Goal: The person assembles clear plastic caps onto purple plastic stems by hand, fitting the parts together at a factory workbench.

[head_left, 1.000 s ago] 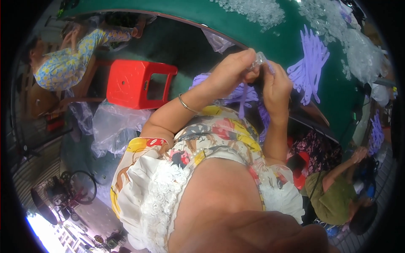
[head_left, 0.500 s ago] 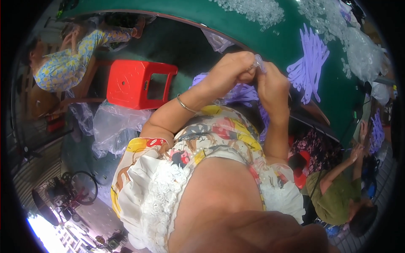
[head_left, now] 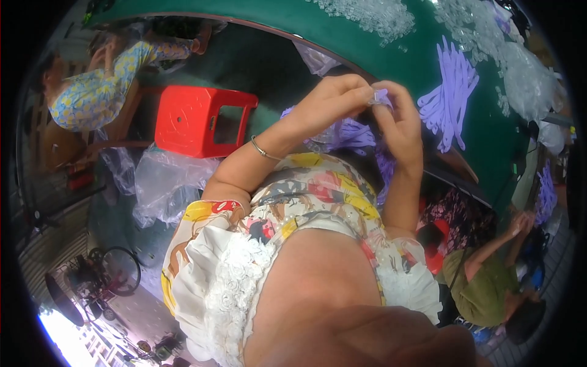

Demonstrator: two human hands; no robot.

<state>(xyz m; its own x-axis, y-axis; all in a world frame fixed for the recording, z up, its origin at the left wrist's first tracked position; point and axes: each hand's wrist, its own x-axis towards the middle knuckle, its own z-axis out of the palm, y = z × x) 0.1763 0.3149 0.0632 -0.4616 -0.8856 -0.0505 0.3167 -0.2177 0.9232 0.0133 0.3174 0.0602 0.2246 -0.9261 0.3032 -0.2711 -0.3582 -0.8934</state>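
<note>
So the left hand (head_left: 339, 101) and right hand (head_left: 402, 125) both have fingertips pinching a small shiny purple strip (head_left: 381, 97) by the long green-topped table (head_left: 400, 67).

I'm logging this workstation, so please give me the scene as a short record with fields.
Left hand: fingertips closed on a small purple piece
Right hand: thumb and forefinger about the same piece; exact grip unclear
Green table: purple strips, clear plastic pieces
Picture left: red stool
Picture right: person in olive top
</note>
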